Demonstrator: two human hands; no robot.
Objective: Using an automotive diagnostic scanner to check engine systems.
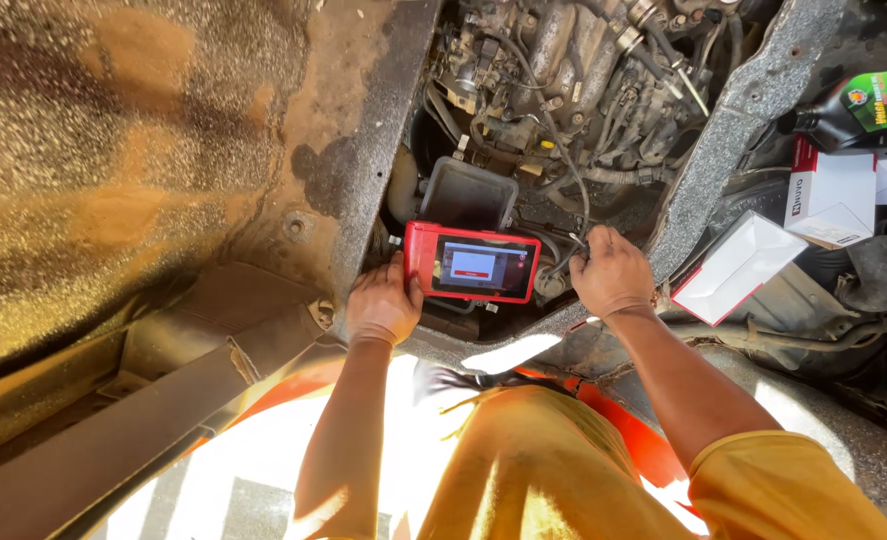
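My left hand (383,303) grips the left end of a red handheld tablet-like device (473,263) with a lit screen, held flat over an open engine bay (573,90). My right hand (610,270) is just right of the device, fingers closed around a thin dark cable (563,160) that runs up into the engine. A dark rectangular engine cover (468,193) sits right behind the device.
A dusty, rusted metal panel (143,150) fills the left. To the right lie an open white-and-red carton (738,265), a second white box (831,195) and a dark bottle with a green label (878,105). My orange-clad knees (523,470) are below.
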